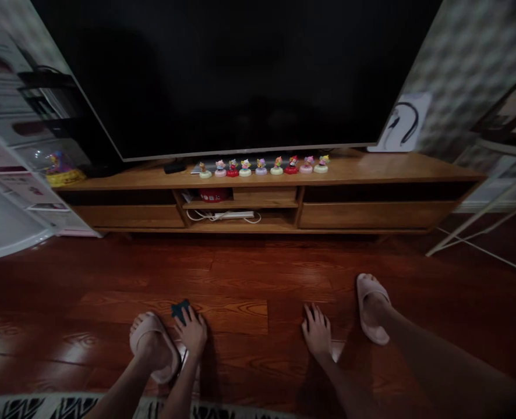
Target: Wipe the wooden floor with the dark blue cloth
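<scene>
A dark teal object (179,309) lies partly under the left hand (193,333), grip unclear; the spread right hand (318,333) is well apart.

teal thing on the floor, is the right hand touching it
Apart. The head view shows a wide stretch of floor between the right hand and the teal thing, which is at the left hand's fingertips.
</scene>
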Available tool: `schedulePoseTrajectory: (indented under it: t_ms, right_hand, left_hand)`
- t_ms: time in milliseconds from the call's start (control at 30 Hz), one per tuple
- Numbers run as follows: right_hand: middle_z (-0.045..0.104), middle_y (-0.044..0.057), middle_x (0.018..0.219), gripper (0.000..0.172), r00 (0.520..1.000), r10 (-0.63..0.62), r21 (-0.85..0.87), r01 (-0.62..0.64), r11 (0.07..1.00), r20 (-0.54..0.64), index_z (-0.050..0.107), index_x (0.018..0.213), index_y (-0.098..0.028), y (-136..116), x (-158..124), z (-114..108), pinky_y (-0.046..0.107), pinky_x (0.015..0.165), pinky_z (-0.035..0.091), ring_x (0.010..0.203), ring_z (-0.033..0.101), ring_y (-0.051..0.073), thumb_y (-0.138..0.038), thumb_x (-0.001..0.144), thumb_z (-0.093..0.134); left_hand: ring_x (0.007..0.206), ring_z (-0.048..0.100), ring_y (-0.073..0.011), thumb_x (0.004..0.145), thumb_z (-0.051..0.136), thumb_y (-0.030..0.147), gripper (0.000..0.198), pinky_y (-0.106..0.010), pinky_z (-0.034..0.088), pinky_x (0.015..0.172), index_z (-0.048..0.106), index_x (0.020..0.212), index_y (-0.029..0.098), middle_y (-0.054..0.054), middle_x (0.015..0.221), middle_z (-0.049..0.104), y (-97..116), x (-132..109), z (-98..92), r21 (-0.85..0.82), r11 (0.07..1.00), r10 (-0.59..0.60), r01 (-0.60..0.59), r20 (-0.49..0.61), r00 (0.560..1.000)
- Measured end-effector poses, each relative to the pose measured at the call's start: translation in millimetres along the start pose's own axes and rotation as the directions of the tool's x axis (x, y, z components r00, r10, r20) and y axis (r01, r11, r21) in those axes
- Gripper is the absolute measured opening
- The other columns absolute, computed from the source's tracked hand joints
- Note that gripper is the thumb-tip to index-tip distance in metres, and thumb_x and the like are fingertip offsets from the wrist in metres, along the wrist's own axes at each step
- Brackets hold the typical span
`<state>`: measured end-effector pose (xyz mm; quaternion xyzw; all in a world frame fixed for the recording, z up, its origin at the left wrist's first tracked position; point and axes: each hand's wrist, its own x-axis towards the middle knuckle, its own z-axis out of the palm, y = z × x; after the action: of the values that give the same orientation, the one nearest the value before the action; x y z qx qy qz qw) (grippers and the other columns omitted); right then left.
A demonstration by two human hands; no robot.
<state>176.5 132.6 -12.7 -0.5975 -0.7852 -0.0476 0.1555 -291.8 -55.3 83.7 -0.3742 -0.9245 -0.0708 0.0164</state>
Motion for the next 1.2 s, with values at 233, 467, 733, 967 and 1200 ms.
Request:
schedulePoseTrajectory:
  t_ms: [233, 467, 733, 967, 1200]
  right_hand:
    - [0.057, 0.012, 0.145, 0.053, 1.0, 0.014, 0.019, -0.014, 1.0, 0.0, 0.058, 0.141, -0.02, 2, 0, 4, 0.047, 0.114, 0.029, 0.136, 0.046, 0.027, -0.024, 0.094, 0.034]
    - [0.056, 0.012, 0.147, 0.056, 0.999, 0.026, 0.011, -0.027, 1.0, 0.029, 0.058, 0.141, -0.021, 3, 1, 6, 0.047, 0.114, 0.031, 0.139, 0.044, 0.027, -0.027, 0.093, 0.031]
    - [0.056, 0.011, 0.147, 0.056, 0.999, 0.029, 0.049, -0.03, 0.998, 0.017, 0.059, 0.141, -0.022, 4, 2, 7, 0.048, 0.114, 0.031, 0.138, 0.046, 0.027, -0.028, 0.093, 0.031]
    - [0.056, 0.012, 0.147, 0.055, 0.999, 0.034, 0.03, -0.034, 0.999, 0.011, 0.06, 0.14, -0.021, 2, 2, 5, 0.047, 0.113, 0.032, 0.135, 0.049, 0.027, -0.026, 0.092, 0.033]
    - [0.057, 0.011, 0.147, 0.056, 0.999, 0.042, 0.03, -0.042, 0.999, 0.019, 0.06, 0.14, -0.022, 3, 2, 6, 0.047, 0.113, 0.034, 0.136, 0.049, 0.028, -0.026, 0.092, 0.033]
  left_hand:
    - [0.154, 0.021, -0.0377, 0.087, 0.048, 0.051, 0.067, -0.064, 0.026, 0.122, 0.045, 0.151, 0.031, -0.006, 0.166, 0.032, 227, -140, 85.4, -0.274, 0.85, 0.493, -0.451, 0.107, 0.864]
    - [0.156, 0.018, -0.0307, 0.093, 0.04, 0.048, 0.068, -0.063, 0.025, 0.126, 0.024, 0.158, 0.038, 0.002, 0.168, 0.023, 267, -163, 126.7, -0.435, 0.591, 0.789, -0.679, 0.137, 0.598]
    - [0.15, 0.025, -0.0477, 0.075, 0.059, 0.051, 0.068, -0.076, 0.028, 0.113, 0.055, 0.14, 0.032, -0.011, 0.158, 0.045, 61, -15, 41.8, -0.13, 0.942, 0.315, -0.308, 0.037, 0.948]
    - [0.139, 0.038, -0.0558, 0.056, 0.068, 0.048, 0.065, -0.077, 0.031, 0.106, 0.064, 0.117, 0.027, -0.019, 0.134, 0.062, -66, 32, 36.1, 0.082, 0.994, -0.065, 0.07, -0.063, 0.996]
    - [0.135, 0.045, -0.0517, 0.062, 0.051, 0.057, 0.048, -0.07, 0.037, 0.101, 0.074, 0.091, 0.026, -0.021, 0.12, 0.07, -63, 27, 55.8, -0.015, 0.916, 0.397, -0.4, -0.092, 0.913]
